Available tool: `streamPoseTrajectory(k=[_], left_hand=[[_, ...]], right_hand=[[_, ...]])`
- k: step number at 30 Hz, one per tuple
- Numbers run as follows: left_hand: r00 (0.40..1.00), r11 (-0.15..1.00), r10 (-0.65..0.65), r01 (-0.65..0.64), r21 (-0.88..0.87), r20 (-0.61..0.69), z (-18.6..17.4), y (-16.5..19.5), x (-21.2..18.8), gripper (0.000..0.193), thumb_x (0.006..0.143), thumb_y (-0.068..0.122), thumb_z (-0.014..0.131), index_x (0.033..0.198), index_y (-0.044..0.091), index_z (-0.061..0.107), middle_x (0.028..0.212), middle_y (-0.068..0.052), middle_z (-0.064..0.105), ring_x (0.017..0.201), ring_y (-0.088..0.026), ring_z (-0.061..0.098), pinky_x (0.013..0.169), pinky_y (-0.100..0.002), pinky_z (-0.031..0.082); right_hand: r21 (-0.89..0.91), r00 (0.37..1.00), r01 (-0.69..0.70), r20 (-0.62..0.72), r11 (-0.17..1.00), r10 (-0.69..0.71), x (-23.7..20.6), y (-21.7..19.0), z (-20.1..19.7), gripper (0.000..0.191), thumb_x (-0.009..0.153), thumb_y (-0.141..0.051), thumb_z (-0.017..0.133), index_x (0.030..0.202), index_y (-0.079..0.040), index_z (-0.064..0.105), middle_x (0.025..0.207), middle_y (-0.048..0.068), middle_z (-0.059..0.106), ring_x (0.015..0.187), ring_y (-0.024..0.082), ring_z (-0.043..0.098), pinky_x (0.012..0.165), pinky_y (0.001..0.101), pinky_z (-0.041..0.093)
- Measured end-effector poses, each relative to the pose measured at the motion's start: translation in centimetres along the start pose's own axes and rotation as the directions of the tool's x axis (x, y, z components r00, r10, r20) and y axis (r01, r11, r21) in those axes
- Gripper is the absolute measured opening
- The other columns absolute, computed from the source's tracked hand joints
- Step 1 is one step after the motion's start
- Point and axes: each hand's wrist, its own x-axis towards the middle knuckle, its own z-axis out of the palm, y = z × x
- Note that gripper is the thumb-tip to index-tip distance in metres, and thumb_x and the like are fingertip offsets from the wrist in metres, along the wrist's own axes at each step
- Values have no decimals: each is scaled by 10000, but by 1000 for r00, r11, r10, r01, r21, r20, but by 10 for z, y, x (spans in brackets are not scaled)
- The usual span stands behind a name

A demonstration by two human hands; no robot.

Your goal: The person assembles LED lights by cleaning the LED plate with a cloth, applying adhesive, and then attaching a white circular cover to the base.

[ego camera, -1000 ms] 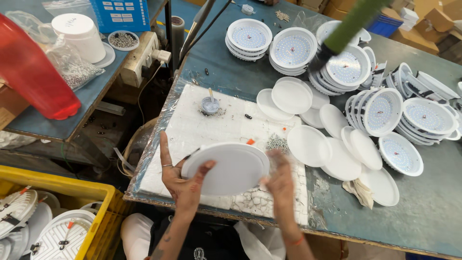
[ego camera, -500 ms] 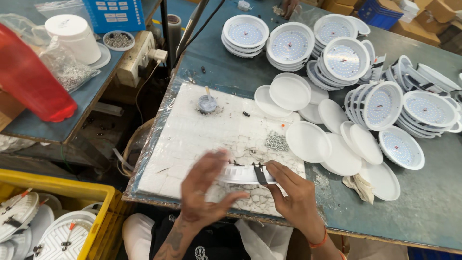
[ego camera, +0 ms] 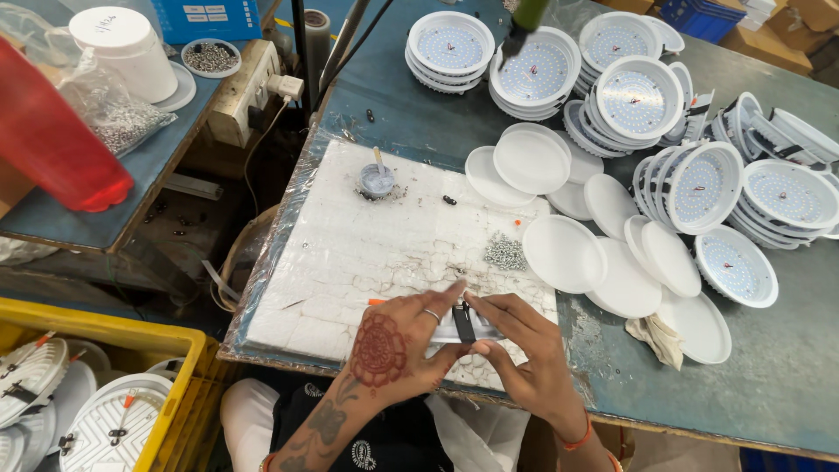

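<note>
The round white light panel (ego camera: 454, 328) is held edge-on near the front edge of the white foam mat (ego camera: 367, 249), with a small black clip (ego camera: 464, 321) showing on its rim between the two hands. Far left, a yellow crate (ego camera: 175, 385) holds more round white fittings, and above it a side bench carries a red translucent object (ego camera: 52, 144), a bag of screws (ego camera: 114, 118) and a white tub (ego camera: 127, 48). The left hand (ego camera: 398, 350), with a ring and a dark red pattern on its back, grips the panel's left side, fingers curled over the rim. On the mat behind it stand a small grey pot (ego camera: 377, 181) with a stick in it and, further right, a little heap of screws (ego camera: 505, 253). The right hand (ego camera: 524, 345) pinches the panel at the clip, thumb and fingertips closed on it. To the right, plain white discs (ego camera: 564, 253) lie overlapping on the grey-green worktop (ego camera: 786, 367), a crumpled cloth (ego camera: 660, 336) just beside them. Beyond, stacks of round LED lamp bodies (ego camera: 634, 96) fill the worktop's far and right side.
</note>
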Motion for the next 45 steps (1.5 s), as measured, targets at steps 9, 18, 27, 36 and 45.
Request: streamPoseTrajectory(k=[9,18,27,36,45], left_hand=[[977,981,170,-155,117,-129,20,-15,-12,741,806,312,852,1416,5,563,967,-167,764,886,-282,766,779,-377,608],[930,941,317,-284,184,-185,20,-13,-26,790,803,259,849,1485,51,510,1034,-104,746,954,-227,754,867,-356,613],[876,839,445,-334,430,-188,24,-23,-27,636,873,211,834,1459,212,590,1097,-155,742,949,-248,766,836,-364,627],[910,917,345,-275,290,-228,24,-28,-24,734,757,317,910,1409,165,610,1030,-152,744,896,-264,757,812,-392,618],[895,922,348,-273,273,-278,24,-35,-32,740,755,326,915,1402,134,609,1021,-119,747,906,-249,761,798,-365,624]], right_hand=[[40,996,-6,-93,999,10,-2,12,13,362,938,-264,663,1152,20,728,932,118,688,772,203,692,658,305,532],[111,980,-1,-196,994,22,-3,17,27,325,992,-266,599,898,23,716,742,72,577,625,177,534,571,312,387],[222,972,-119,-172,968,159,4,17,29,305,984,-188,595,777,35,618,682,66,467,609,161,442,550,328,316],[270,968,-124,-180,955,177,16,8,34,319,1019,-197,591,792,23,629,691,66,458,645,168,434,577,334,320],[230,969,-127,-180,965,170,19,-5,38,295,1013,-194,611,819,24,651,695,77,454,664,187,432,596,340,331]])
